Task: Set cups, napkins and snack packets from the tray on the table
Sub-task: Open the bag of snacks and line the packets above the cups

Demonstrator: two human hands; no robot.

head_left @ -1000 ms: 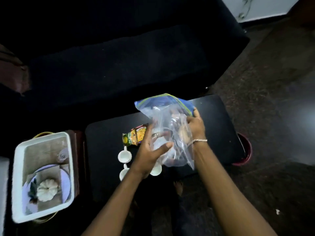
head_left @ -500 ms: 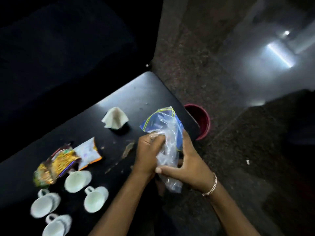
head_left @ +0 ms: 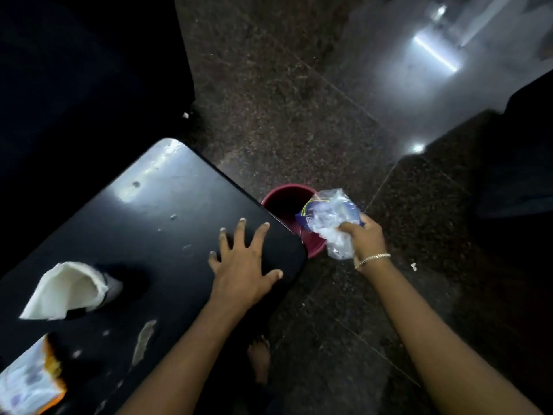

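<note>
Two hands in frame. Left hand (head_left: pixel 242 274) at centre, fingers spread wide, palm down on the black table (head_left: pixel 167 205) near its right corner, holding nothing. Right hand (head_left: pixel 366 238) right of centre, fingers curled tight around a crumpled clear plastic bag (head_left: pixel 327 218) with blue and yellow edging, held off the table, over the rim of a maroon bucket (head_left: pixel 287 199) on the dark speckled floor (head_left: pixel 269 85). Bucket stands just beside the table corner, partly hidden by table edge and bag. White folded napkin (head_left: pixel 67 290) lies on the table at left. Snack packet (head_left: pixel 28 383) with orange edge at lower left, blurred, cut by the frame. Thin bracelet (head_left: pixel 372 259) on right wrist. Bare foot (head_left: pixel 259 359) below the table edge, bottom centre.
</note>
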